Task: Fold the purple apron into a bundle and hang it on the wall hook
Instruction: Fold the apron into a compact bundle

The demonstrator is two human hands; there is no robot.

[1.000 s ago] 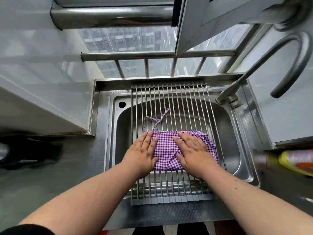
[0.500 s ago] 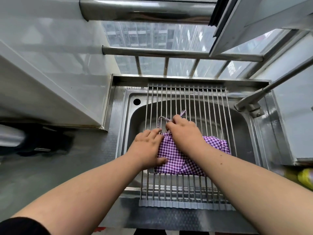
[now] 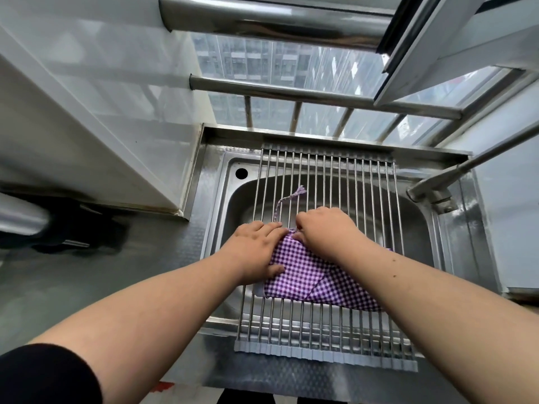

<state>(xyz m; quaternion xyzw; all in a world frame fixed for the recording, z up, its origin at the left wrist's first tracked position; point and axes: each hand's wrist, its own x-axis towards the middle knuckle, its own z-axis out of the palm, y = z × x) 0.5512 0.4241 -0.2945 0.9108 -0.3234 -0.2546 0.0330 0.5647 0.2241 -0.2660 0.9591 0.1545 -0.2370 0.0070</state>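
Observation:
The purple checked apron (image 3: 309, 277) lies folded into a flat bundle on the metal roll-up rack (image 3: 320, 176) over the sink. One apron string (image 3: 287, 199) trails away from its far edge across the bars. My left hand (image 3: 256, 250) presses on the bundle's left end, thumb on the cloth. My right hand (image 3: 325, 228) is closed at the bundle's far edge, where the string starts, and pinches the cloth there. My right forearm hides the bundle's right part. No wall hook is in view.
The steel sink (image 3: 233, 199) has a faucet (image 3: 434, 189) at the right. A white cabinet side (image 3: 96, 135) stands at the left, above a dark counter (image 3: 73, 272). Window bars (image 3: 320, 94) and an open window sash (image 3: 455, 53) lie beyond the sink.
Both hands lay flat on the bundle a second ago. My right hand has since moved to the far edge and closed near the string; my left hand has stayed on the left end.

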